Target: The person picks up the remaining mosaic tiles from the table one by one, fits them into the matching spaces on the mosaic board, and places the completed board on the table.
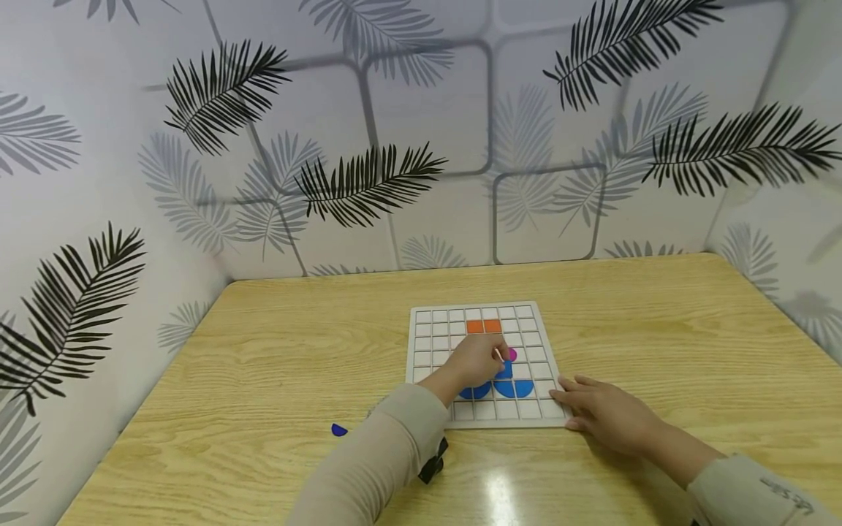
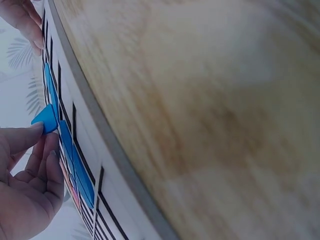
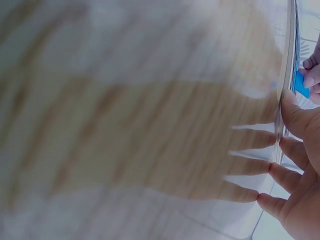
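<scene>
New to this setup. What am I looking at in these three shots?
There's no machine: a person works with two bare hands. The wide picture comes from a camera worn on the head, looking forward and down. The other two come from each wrist, so the white grid board looks tipped on its side there.

The board lies on a wood-grain table and bears orange squares, a magenta piece and flat blue shapes. A dark blue piece lies left of it.

The left hand pinches a blue piece at the board; the right hand touches the board's right edge.
</scene>
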{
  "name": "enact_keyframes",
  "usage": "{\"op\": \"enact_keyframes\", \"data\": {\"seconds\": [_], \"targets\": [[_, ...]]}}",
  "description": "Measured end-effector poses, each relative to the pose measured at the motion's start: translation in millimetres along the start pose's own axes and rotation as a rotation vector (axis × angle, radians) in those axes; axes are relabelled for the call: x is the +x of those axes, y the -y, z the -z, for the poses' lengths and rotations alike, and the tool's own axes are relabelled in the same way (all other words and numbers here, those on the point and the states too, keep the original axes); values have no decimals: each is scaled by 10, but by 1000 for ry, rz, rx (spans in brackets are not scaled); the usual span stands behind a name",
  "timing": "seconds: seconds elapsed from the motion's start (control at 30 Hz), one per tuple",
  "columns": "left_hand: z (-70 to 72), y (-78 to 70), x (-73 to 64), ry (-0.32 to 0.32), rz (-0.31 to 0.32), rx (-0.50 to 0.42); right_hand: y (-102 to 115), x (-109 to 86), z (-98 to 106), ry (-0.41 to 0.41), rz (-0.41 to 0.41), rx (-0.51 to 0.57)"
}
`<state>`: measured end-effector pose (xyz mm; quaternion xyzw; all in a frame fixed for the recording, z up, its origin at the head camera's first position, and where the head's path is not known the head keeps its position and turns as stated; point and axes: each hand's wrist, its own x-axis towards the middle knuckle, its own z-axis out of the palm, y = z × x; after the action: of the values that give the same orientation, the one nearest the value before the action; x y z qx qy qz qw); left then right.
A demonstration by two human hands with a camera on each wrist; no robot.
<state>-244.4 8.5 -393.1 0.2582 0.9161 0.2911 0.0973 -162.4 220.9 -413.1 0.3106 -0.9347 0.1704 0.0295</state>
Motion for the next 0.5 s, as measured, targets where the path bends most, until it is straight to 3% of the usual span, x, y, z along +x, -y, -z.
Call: {"op": "enact_keyframes", "data": {"seconds": [0.5], "targets": [[-7, -21, 38, 32, 43, 142, -3, -3, 1, 6, -15, 2]]}}
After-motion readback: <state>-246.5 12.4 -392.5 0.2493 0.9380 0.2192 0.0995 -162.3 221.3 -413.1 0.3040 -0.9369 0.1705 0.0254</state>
